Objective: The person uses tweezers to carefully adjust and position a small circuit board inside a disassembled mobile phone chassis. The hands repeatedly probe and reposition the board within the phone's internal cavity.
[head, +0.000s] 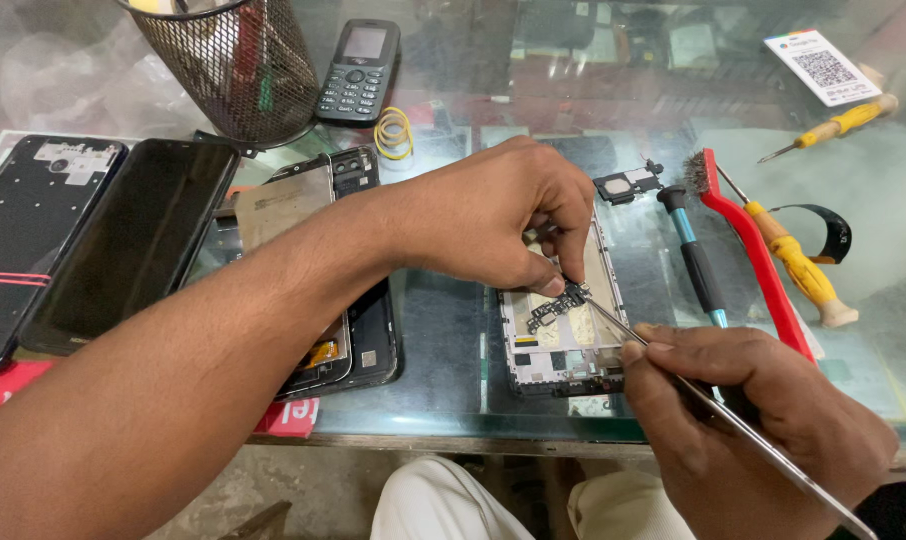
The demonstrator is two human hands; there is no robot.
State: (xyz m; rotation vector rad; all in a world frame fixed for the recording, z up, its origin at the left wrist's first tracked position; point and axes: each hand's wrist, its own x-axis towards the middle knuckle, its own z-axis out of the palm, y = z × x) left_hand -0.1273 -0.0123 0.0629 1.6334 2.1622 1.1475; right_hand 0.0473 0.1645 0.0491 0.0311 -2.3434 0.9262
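Nearest, the right hand (748,425) clamps its fingers on thin metal tweezers (713,400). Their tip meets a small dark circuit board (558,303), pinched by the left hand (493,215), over the opened phone frame (563,330) near the glass bench (443,400) edge; beyond the frame, a red-handled brush (753,250) crowds its right side.

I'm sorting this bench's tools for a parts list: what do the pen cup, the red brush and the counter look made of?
Pen cup: black wire mesh, likely metal, since you see through its weave. Red brush: glossy moulded plastic handle with dark bristles, material unclear. Counter: glass, greenish and reflective, with shelves showing beneath.
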